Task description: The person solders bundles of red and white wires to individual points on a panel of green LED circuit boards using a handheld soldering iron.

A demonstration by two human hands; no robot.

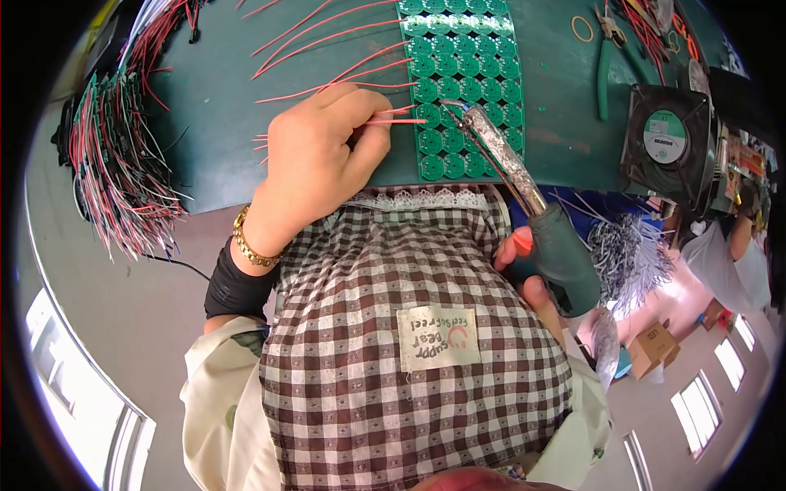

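My left hand (323, 151) is closed in a pinch on red wires (408, 122), whose ends reach the left edge of a green circuit board panel (432, 168). The panel is made of many small round boards in rows. Several more red wires (332, 39) stretch leftward from the rows farther up. In my right hand (538, 296) is a soldering gun (565, 255) with a dark green handle and a foil-wrapped barrel. Its tip is over the panel, just right of the held wire ends; whether it touches is too small to tell. The handle hides most of the right hand.
Bundles of red, black and white wires (123, 172) hang over the table's left side. At the right stand a black fan (667, 139) and green-handled pliers (606, 74), with a rubber band (582, 29) nearby. Grey wires (626, 254) are bunched below the fan. Another person's arm (741, 229) shows far right.
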